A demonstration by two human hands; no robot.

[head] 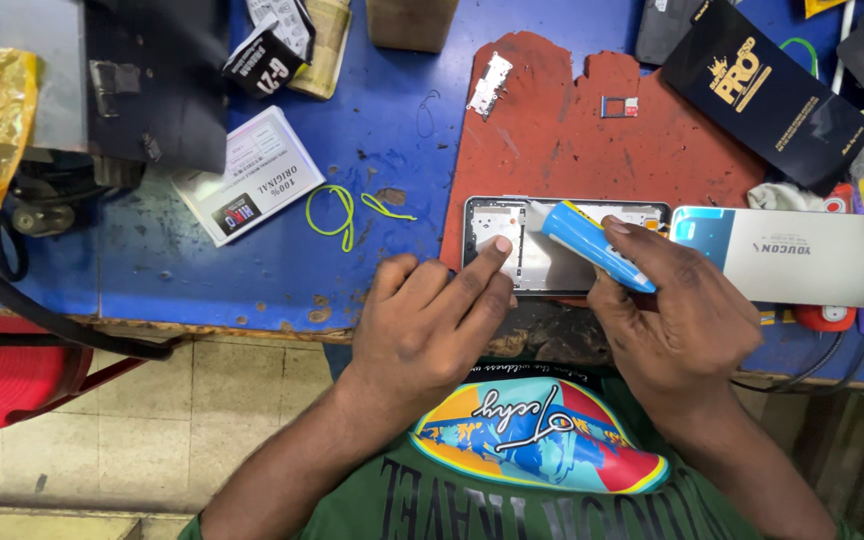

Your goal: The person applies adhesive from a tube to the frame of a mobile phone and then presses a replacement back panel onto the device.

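Glue tube (588, 245) (blue, nozzle toward the frame) sits gripped in our right hand (674, 312); our left hand (430, 322), index finger extended, presses the opened phone frame (552, 245) on the red mat (592, 130).

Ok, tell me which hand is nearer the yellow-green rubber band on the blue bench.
Left. The left hand lies just right of the rubber band, forefinger on the opened phone frame. The right hand, holding the blue tube, is farther right.

Green printed tee (512, 500) — colourful oval emblem, bare forearms
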